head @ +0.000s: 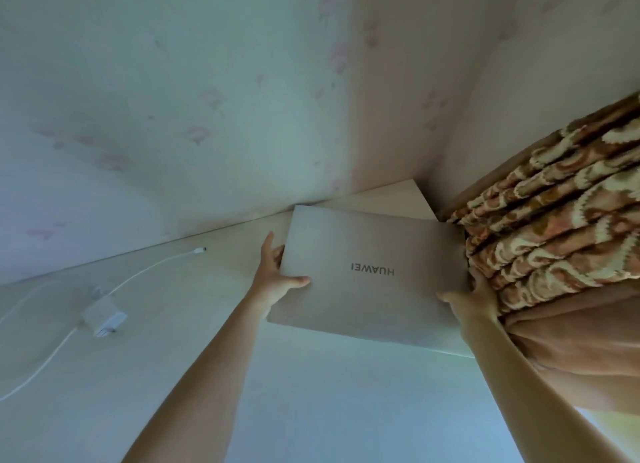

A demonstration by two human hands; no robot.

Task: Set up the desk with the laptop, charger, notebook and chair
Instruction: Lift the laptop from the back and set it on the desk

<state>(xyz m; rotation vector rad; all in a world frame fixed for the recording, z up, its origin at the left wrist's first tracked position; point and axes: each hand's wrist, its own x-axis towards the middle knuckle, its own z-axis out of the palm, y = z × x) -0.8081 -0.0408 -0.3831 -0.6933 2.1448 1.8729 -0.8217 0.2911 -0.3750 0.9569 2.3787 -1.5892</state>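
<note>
The closed, flat silver-grey laptop (372,275) sits at about two o'clock on the pale desk (311,393), hard against the patterned brown curtain (554,227). The left hand (277,275) clamps its left edge, thumb on the lid; the right hand (471,298) clamps the right edge. It is likely stiff, smooth, moderately heavy and fragile — two-sided edge grips suit. One laptop, one white charger brick (104,317) with cable at nine o'clock — no notebook or chair visible.

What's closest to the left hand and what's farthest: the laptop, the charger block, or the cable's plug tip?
1. Laptop: the left hand grips its left edge.
2. Cable's plug tip: on the desk, left of the hand, near the wall.
3. Charger block: farthest left on the desk.
</note>
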